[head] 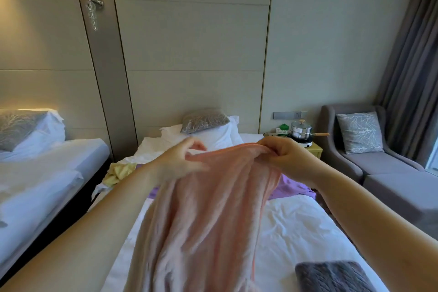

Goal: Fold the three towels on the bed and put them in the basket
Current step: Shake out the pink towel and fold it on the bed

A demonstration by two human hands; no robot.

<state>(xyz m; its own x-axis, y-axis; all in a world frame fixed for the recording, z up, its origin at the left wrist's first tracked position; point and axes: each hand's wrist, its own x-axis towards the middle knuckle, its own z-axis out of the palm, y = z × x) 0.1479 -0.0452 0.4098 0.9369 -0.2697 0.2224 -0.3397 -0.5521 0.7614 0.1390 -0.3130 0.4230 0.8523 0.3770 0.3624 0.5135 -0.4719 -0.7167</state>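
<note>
Both hands up over the bed (296,227), holding the pink towel (201,216) by its top edge. Right hand (288,157): grip pressed together, fingers pinching the bunched top edge at the towel's right end. Left hand (182,161): motion-blurred, thumb and fingers curled onto the top edge at the left end, looks like a looser pinch on the same towel. The two hands are near each other, so the edge between them arcs up and bunches. The towel hangs down from the hands toward the camera, draped in long folds, with its lower part running out of the bottom of the frame; unfolded. Yellow towel (118,172) lies crumpled at the left edge of the bed, behind the left forearm. Purple towel (292,187) lies on the sheet behind the pink one, showing mostly on the right under the right forearm and as a sliver on the left. Neither is folded. Grey knitted item (331,276) sits at the bottom right on the bed, can't tell what it is. At the head of the bed are white pillows (213,136) with a grey patterned cushion (205,121) on top. A steel pot (301,130) stands on the bedside stand, grey armchair (379,161) to the right, second bed (47,173) to the left.
</note>
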